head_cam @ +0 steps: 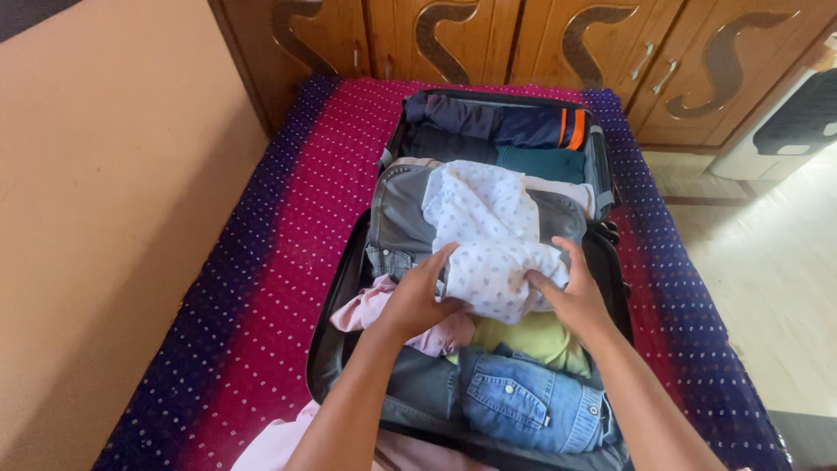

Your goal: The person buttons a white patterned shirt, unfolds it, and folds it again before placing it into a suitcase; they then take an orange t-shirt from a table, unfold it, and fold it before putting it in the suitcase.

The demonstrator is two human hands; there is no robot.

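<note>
An open dark suitcase (324,349) lies on a bed and is packed with folded clothes. On top in the middle is a white garment with small dots (488,231). My left hand (417,296) grips its lower left edge, over a pink garment (366,307). My right hand (571,292) grips the lower right edge of the white garment. Under it lie a grey garment (397,218), a yellow-green one (536,336) and a blue denim piece (523,397). Dark blue clothing with an orange stripe (571,128) fills the far half.
The bed cover (279,227) is magenta and dark blue with white dots. A wooden wardrobe (540,39) stands behind the bed. A peach wall (105,218) runs along the left. Light floor (767,270) lies to the right.
</note>
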